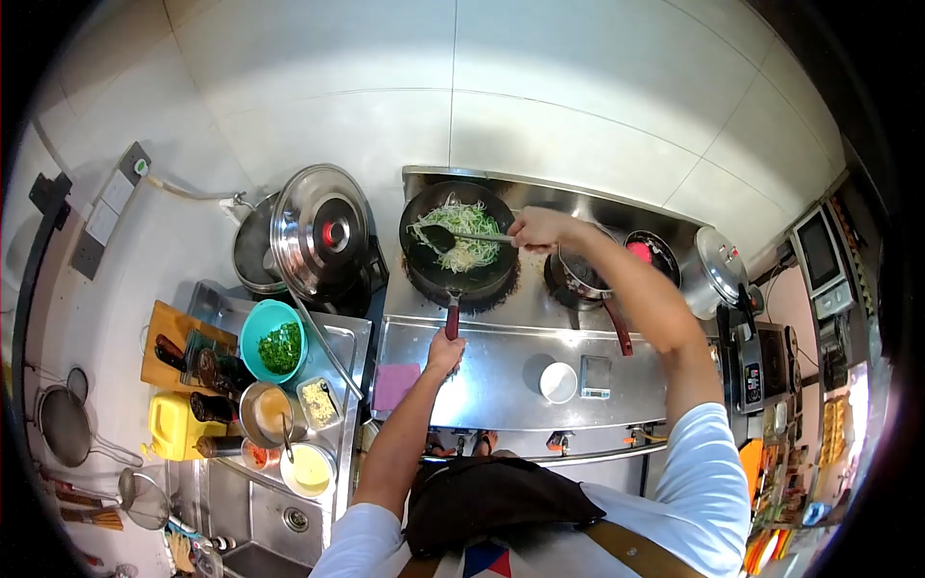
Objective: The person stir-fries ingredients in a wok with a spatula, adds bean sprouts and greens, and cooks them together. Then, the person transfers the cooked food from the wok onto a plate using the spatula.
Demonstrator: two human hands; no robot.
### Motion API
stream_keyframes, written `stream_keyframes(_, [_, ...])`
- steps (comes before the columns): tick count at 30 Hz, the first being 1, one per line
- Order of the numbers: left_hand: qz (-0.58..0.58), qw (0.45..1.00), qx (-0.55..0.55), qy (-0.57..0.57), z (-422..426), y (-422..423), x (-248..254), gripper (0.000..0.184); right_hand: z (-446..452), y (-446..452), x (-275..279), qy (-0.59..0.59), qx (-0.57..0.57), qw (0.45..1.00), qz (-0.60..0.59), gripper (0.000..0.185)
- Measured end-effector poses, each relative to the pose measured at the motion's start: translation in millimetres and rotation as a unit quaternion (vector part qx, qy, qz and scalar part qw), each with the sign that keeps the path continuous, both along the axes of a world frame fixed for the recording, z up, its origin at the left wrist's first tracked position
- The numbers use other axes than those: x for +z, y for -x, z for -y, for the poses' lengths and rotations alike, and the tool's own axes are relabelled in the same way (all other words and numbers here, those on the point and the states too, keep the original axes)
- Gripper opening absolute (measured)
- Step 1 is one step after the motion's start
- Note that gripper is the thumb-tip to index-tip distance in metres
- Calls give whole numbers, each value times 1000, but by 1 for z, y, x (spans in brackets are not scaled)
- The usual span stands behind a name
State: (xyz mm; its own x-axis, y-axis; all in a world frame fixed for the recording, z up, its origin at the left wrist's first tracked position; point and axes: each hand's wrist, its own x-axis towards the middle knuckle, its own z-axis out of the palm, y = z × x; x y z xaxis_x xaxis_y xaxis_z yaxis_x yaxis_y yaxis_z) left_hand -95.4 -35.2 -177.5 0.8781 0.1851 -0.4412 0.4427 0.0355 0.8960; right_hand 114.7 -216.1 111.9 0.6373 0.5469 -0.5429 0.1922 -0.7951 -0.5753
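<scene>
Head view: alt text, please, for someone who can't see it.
A person's left hand grips the handle of a wok on the stove while the right hand holds a ladle in pale and green shredded food; bowls of ingredients sit at left.

**Both hands at the wok (432, 271)**

I see left hand (446, 354) on its handle (453, 318), right hand (541, 229) holding a ladle (440, 239) in white-and-green shreds (470, 252). White bowl (559, 382) just beside digital scale (595, 377); teal bowl (252, 332) holds chopped greens (280, 350), frame left.

The bowl (252, 339) is coloured turquoise, the jug (180, 427) yellow; the cloth (396, 386) is tinted pink, the wok's handle (453, 320) dark red.
</scene>
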Motion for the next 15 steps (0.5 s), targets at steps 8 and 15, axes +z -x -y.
stream_keyframes(8, [-1, 1000, -7, -30, -1, 1, 3, 22, -14, -8, 76, 257, 215, 934, 121, 14])
stream_keyframes(15, [5, 1000, -4, -30, 1, 2, 6, 24, -12, -5, 33, 198, 128, 960, 151, 15])
